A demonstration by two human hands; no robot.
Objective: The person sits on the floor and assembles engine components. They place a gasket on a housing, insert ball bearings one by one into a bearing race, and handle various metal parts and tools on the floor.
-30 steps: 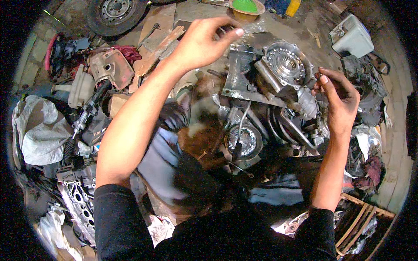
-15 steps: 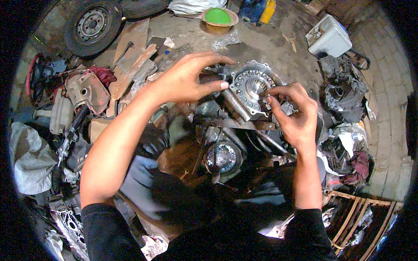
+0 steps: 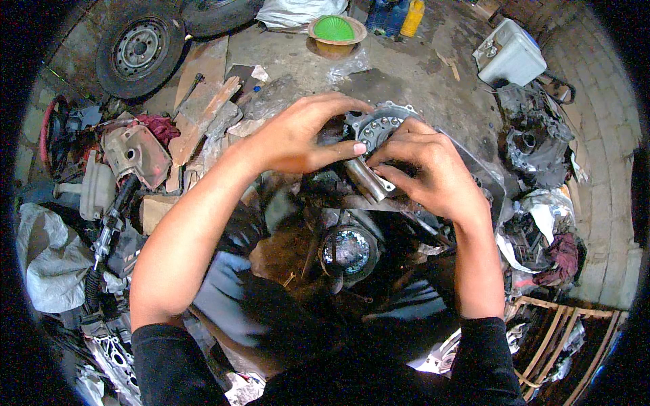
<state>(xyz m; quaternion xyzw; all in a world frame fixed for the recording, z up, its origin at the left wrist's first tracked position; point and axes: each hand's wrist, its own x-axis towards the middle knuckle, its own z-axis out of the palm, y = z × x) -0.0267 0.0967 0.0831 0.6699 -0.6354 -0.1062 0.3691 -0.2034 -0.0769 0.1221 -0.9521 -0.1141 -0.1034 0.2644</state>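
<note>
A round metal housing (image 3: 381, 132) with a ring of holes or studs and a scalloped rim sits in front of me, a metal cylinder (image 3: 366, 180) on its near left side. My left hand (image 3: 298, 135) grips it from the left, thumb near the top of the cylinder and fingers reaching round the far edge. Over the housing's right part lies my right hand (image 3: 430, 166), its fingers bent and closed down at the face. What its fingertips hold, if anything, is hidden. Below, nearer to me, is a round shiny part (image 3: 349, 250) in a dark ring.
A wheel with tyre (image 3: 139, 51) leans at the far left. A basin (image 3: 338, 37) with a green dish stands at the back, a pale box (image 3: 511, 54) at the far right. Greasy machine parts (image 3: 535, 139) lie on the right; a wooden rack (image 3: 562, 345) stands near right.
My right hand has moved left and inward, and its fingers now cover much of the housing's face. The left hand keeps its place on the housing's left side.
</note>
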